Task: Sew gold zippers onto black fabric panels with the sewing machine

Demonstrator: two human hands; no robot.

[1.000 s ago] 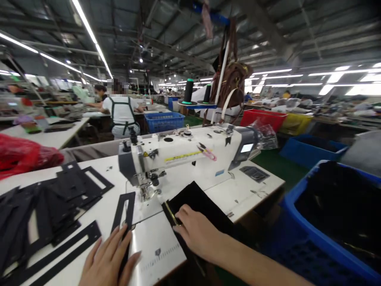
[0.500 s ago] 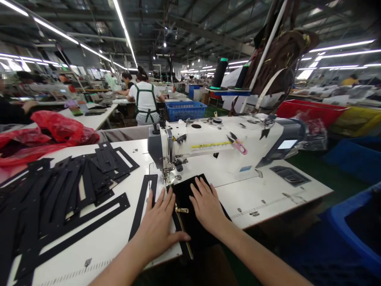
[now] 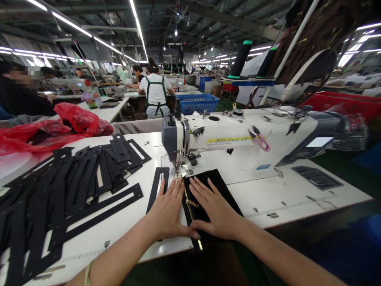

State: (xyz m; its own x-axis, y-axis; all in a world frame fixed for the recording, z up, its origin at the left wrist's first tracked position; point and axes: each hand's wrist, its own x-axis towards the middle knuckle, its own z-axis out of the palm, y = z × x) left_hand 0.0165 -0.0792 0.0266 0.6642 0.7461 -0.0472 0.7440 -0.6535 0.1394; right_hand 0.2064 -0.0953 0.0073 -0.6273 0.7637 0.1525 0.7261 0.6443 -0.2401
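My left hand (image 3: pixel 168 214) lies flat with fingers apart, its fingertips close to the needle area of a white sewing machine (image 3: pixel 220 133). It presses along the left edge of a black fabric piece (image 3: pixel 228 188). My right hand (image 3: pixel 218 210) rests flat on that fabric, fingers stretched out. A gold-toothed zipper (image 3: pixel 189 212) with a gold zipper pull (image 3: pixel 192 203) runs between the hands. Both thumbs meet over the zipper's lower part. Partly beneath my left hand is a black slotted strip (image 3: pixel 154 184).
A heap of black slotted strips (image 3: pixel 80 178) covers the table's left side. Red plastic (image 3: pixel 77 121) lies behind it. Pink-handled snips (image 3: pixel 260 139) sit on the machine body. Thread cones (image 3: pixel 241 59) stand at the back right. A blue basket (image 3: pixel 198 104) and co-workers are beyond.
The view has shifted, so the machine appears farther right. My right hand has come closer to my left, and its thumb now reaches the zipper. Both hands stay flat on the work.
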